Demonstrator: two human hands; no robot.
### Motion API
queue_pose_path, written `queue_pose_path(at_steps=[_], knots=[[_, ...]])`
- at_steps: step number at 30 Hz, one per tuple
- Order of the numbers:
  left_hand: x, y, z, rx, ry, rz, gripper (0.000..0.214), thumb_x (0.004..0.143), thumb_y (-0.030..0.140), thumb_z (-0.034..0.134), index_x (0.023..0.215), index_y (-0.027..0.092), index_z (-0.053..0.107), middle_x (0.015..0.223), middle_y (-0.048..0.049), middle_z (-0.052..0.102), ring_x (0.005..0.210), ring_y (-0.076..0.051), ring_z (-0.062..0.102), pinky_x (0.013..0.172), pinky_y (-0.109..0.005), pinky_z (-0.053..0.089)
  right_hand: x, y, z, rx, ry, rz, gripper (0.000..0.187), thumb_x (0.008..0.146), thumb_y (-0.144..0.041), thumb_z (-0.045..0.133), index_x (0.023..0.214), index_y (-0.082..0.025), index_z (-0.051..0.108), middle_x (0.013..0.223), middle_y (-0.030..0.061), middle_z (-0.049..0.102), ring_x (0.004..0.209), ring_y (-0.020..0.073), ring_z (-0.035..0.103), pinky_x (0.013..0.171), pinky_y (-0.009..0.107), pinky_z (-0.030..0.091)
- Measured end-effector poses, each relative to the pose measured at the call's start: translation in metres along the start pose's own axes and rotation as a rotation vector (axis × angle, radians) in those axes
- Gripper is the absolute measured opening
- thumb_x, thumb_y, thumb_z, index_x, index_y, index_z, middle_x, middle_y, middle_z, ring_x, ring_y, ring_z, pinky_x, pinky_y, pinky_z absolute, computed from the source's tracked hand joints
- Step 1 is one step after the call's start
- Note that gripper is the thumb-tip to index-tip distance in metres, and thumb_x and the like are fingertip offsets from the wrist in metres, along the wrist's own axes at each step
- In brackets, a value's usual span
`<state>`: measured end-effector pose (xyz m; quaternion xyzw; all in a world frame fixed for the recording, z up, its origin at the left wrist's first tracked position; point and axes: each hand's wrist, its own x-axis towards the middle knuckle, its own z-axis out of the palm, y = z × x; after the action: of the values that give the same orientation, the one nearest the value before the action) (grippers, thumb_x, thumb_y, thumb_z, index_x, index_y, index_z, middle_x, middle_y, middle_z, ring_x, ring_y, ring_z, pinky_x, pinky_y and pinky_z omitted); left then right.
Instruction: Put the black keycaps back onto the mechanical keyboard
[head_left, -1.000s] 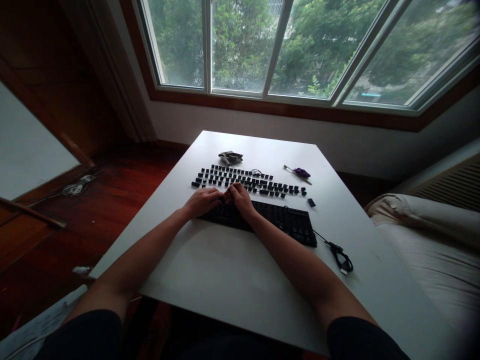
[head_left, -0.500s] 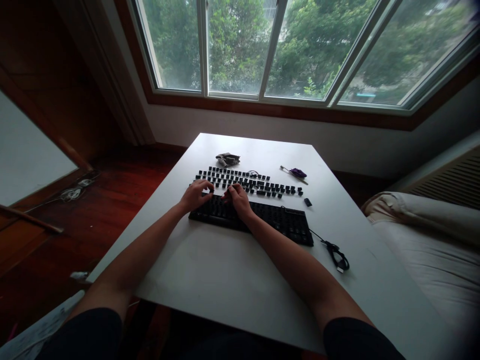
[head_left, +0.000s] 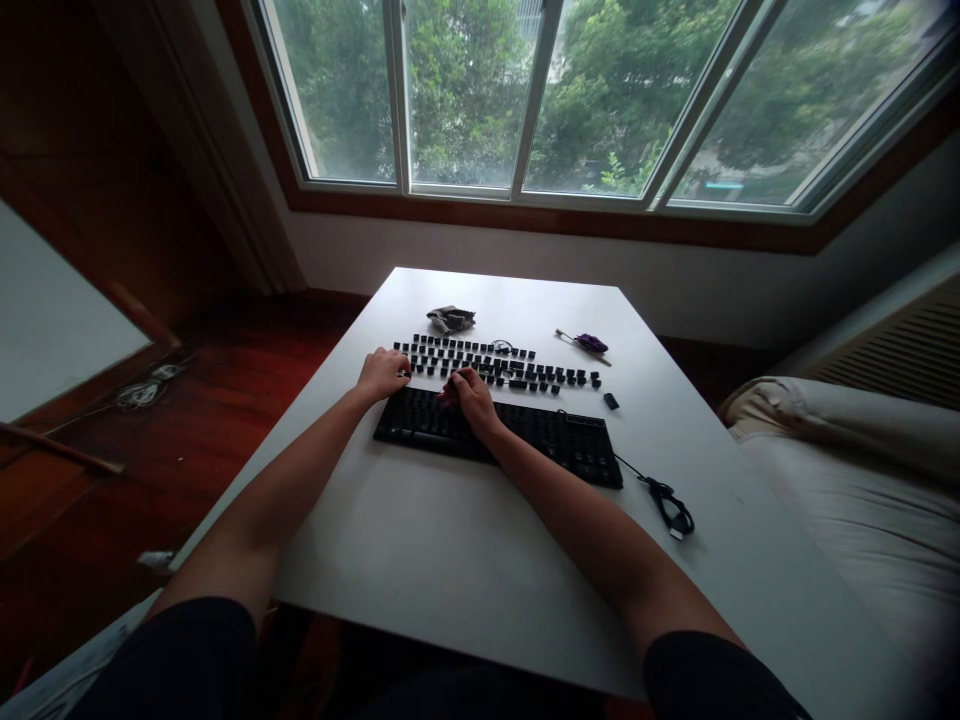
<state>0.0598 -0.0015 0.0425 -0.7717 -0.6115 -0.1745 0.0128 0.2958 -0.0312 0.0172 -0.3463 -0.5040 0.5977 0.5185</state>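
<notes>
A black keyboard (head_left: 525, 437) lies on the white table (head_left: 465, 560). Behind it, several loose black keycaps (head_left: 510, 365) are laid out in rows. My left hand (head_left: 382, 373) has its fingers curled over the left end of the keycap rows, and whether it holds one is hidden. My right hand (head_left: 469, 393) rests on the keyboard's back edge, fingers bent down onto the keys next to the keycap rows. A single keycap (head_left: 611, 401) lies apart at the right.
A crumpled grey cloth (head_left: 451, 319) and a purple-handled tool (head_left: 589, 345) lie at the back of the table. The keyboard's cable (head_left: 670, 510) coils at the right. A cushion (head_left: 847, 470) is to the right, wooden floor to the left, windows ahead.
My left hand has moved off the keyboard's left part, up and left to the end of the keycap rows. My right hand has stayed near the keyboard's back edge.
</notes>
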Motion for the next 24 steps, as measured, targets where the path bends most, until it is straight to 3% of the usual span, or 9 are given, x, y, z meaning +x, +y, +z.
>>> queue_pose_path(at_steps=[8,16,24], knots=[[0.009,-0.008,-0.001,-0.037,-0.113,-0.028,0.022,0.072,0.039,0.076,0.091,0.028,0.076,0.087,-0.0024,0.070,0.091,-0.025,0.058,0.081,-0.033,0.043,0.000,0.003,-0.002,-0.020,-0.021,-0.035,0.032,0.084,-0.052,0.063,0.089,-0.022,0.051,0.075,-0.0029,0.064,0.060,0.0147,0.068,0.049,0.024,0.053],[0.008,-0.031,-0.005,-0.037,-0.084,-0.016,0.021,0.074,0.033,0.069,0.093,0.029,0.078,0.085,-0.0017,0.069,0.085,-0.022,0.058,0.081,-0.032,0.044,0.002,0.007,-0.005,-0.026,-0.028,-0.029,0.032,0.085,-0.051,0.063,0.090,-0.022,0.052,0.074,-0.0035,0.063,0.060,0.0139,0.068,0.050,0.023,0.053],[0.006,-0.027,-0.003,0.034,-0.088,0.013,0.018,0.078,0.034,0.067,0.089,0.029,0.079,0.087,-0.0035,0.068,0.090,-0.023,0.056,0.079,-0.032,0.042,0.003,0.007,-0.005,-0.021,-0.032,-0.040,0.030,0.086,-0.049,0.063,0.089,-0.021,0.054,0.076,-0.0021,0.065,0.060,0.0144,0.068,0.049,0.024,0.053]])
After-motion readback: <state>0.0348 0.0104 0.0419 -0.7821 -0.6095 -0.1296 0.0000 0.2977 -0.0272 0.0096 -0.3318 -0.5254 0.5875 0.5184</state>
